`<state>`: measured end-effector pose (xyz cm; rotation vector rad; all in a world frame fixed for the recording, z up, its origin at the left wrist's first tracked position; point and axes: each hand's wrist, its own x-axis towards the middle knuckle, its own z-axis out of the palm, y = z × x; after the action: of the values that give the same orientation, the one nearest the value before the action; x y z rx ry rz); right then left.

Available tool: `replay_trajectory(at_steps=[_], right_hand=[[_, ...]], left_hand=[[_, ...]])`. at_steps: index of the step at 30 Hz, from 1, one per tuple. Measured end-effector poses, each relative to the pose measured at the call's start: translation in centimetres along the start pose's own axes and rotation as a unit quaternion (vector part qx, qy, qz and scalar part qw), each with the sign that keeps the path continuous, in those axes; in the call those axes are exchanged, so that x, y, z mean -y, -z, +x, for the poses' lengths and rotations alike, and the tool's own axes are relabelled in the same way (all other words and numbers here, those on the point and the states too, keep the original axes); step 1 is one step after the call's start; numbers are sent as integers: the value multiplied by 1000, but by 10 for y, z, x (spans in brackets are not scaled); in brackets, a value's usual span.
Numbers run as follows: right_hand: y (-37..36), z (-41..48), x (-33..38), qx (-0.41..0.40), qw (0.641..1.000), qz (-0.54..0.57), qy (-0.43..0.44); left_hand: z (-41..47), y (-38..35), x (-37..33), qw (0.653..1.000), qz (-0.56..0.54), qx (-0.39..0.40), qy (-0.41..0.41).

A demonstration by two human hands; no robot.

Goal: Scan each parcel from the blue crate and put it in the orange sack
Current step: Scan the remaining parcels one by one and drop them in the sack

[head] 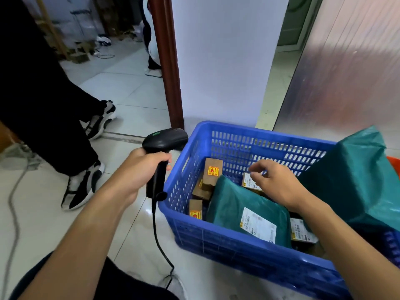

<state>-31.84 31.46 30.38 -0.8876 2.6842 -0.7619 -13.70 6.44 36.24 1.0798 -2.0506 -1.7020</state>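
In the head view, the blue crate sits on the tiled floor at lower right, close to a white wall and a dark red door frame. At the left of the frame another person's dark trouser legs and black-and-white shoes stand just beside your left arm, and a grey cable runs along the floor there.

A big green bag leans over the crate's right end and hides most of the orange sack, of which only a sliver shows at the right edge. Inside the crate lie a flat green mailer with a white label, brown boxes with yellow stickers along the left wall, and a small labelled box near the far wall.

Your left hand has a full grip on the handle of the black scanner, fingers wrapped round it, head pointing toward the crate; its cord hangs down to the floor. Your right hand is over the crate above the small labelled box, its grip loose, fingers half bent and holding nothing. You cannot tell whether the fingertips touch that box.
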Motion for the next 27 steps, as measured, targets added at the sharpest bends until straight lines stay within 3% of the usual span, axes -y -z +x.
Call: replay_trajectory(at_steps=[11,15,27], right_hand=[[-45,57,-30,77,988,63,-119],[-54,69,-29,82,988,66,-117],[-84,105,-28,142,987,-7,-76]], left_hand=[[61,-7,-7,995,71,57,34],[69,-18,-6,991,101,89,25],[85,-7,0,995,74,49,47]])
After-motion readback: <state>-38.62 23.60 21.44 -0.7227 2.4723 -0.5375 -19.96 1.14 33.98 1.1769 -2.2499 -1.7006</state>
